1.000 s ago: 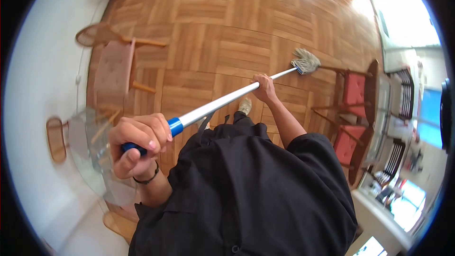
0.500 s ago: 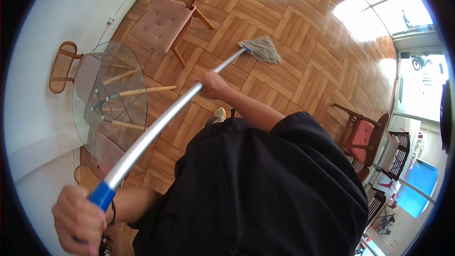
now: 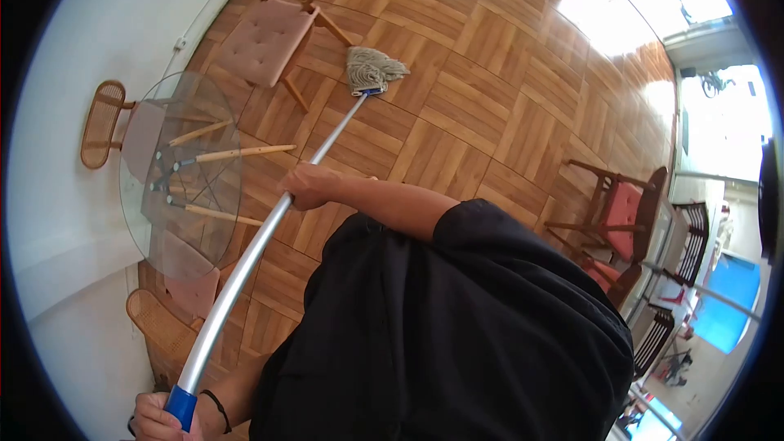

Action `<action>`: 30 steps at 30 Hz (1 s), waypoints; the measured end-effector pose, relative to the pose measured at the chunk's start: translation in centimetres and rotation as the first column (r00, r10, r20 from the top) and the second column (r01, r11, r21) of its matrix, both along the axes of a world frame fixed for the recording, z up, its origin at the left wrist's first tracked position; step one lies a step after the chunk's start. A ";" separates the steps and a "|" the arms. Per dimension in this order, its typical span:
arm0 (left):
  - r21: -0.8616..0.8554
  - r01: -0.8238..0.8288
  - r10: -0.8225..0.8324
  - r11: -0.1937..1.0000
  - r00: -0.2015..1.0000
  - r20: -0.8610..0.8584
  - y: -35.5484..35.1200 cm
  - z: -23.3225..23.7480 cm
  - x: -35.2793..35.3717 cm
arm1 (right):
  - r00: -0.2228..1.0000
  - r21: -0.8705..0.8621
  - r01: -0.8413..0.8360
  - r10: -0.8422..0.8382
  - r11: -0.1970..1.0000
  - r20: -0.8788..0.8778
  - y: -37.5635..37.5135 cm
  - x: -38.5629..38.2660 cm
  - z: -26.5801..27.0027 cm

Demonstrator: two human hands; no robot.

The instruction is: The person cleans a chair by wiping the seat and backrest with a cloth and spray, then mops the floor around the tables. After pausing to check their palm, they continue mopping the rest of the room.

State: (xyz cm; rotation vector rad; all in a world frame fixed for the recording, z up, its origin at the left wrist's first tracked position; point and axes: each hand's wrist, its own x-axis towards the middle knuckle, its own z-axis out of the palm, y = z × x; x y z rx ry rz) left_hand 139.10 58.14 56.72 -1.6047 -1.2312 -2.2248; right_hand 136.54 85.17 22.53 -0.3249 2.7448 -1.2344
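A mop with a long silver handle (image 3: 237, 278) runs diagonally from the lower left up to its grey string head (image 3: 372, 69), which lies on the wooden floor (image 3: 457, 126). My right hand (image 3: 310, 186) is wrapped round the middle of the handle. Down at the bottom left, my left hand (image 3: 162, 418) grips the blue end (image 3: 181, 405), partly cut off by the frame edge. The mop strands sit close to a leg of a pink-cushioned chair (image 3: 265, 41).
A round glass table (image 3: 220, 237) with wooden legs stands left, by the white wall (image 3: 65, 196). Around it are a cane-backed chair (image 3: 104, 124) and another cane-backed chair (image 3: 159, 318). At right are dark wooden chairs with red cushions (image 3: 625, 212), beside glass doors.
The mop head has swept left across the floor toward the chair, its strands now fanning rightward. My right hand has moved left and down; my left hand has shifted down and slightly right.
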 end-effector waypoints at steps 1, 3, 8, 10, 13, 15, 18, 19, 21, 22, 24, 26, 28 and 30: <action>0.026 -0.007 0.006 1.000 0.999 0.040 -0.1 -0.7 0.8 | 1.000 0.013 0.016 -0.017 1.000 0.017 0.3 1.5 0.1; 0.066 0.023 -0.031 0.998 0.993 0.112 0.7 -1.7 2.0 | 0.996 0.040 0.073 -0.075 0.997 0.054 1.8 4.7 0.2; -0.008 0.231 -0.227 0.973 0.961 0.160 7.1 -3.4 5.8 | 0.942 0.108 0.319 -0.327 0.942 0.078 9.0 14.7 -1.2; -0.013 0.307 -0.300 0.952 0.938 0.173 10.6 -3.7 8.2 | 0.898 0.089 0.426 -0.433 0.900 0.078 11.4 19.4 -1.3; -0.013 0.455 -0.447 0.891 0.880 0.160 16.2 -3.5 11.4 | 0.799 0.020 0.601 -0.602 0.799 0.007 14.7 27.2 -1.2; -0.039 0.479 -0.464 0.877 0.866 0.185 18.8 -3.7 13.2 | 0.726 0.040 0.687 -0.687 0.726 0.004 16.6 31.9 -2.5; -0.062 0.520 -0.489 0.852 0.832 0.261 21.6 -4.9 15.4 | 0.588 0.018 0.808 -0.807 0.589 0.045 18.2 39.2 -2.3; -0.019 0.608 -0.583 0.794 0.769 0.262 23.5 -5.9 16.2 | 0.553 0.058 0.827 -0.828 0.559 0.091 19.1 41.2 -2.9; -0.011 0.726 -0.701 0.687 0.668 0.249 26.9 -6.7 17.9 | 0.468 0.078 0.881 -0.884 0.466 0.000 20.0 45.3 -4.4; -0.047 0.762 -0.733 0.646 0.636 0.241 28.3 -6.9 19.3 | 0.402 0.065 0.915 -0.914 0.398 -0.051 20.0 47.4 -4.6; -0.094 0.862 -0.832 0.498 0.505 0.230 30.8 -7.5 20.9 | 0.319 0.063 0.948 -0.941 0.313 -0.113 20.0 51.0 -5.3; -0.146 0.950 -0.926 0.276 0.303 0.223 32.6 -8.6 21.2 | 0.206 -0.007 0.978 -0.967 0.209 -0.149 19.2 53.7 -6.5; -0.211 0.967 -0.956 0.141 0.189 0.226 33.5 -9.3 21.2 | 0.174 0.089 0.983 -0.973 0.162 -0.149 18.2 55.2 -5.8; -0.238 0.966 -0.965 0.100 0.152 0.213 33.5 -9.7 22.0 | 0.143 0.160 0.980 -0.980 0.120 -0.137 17.1 56.0 -7.5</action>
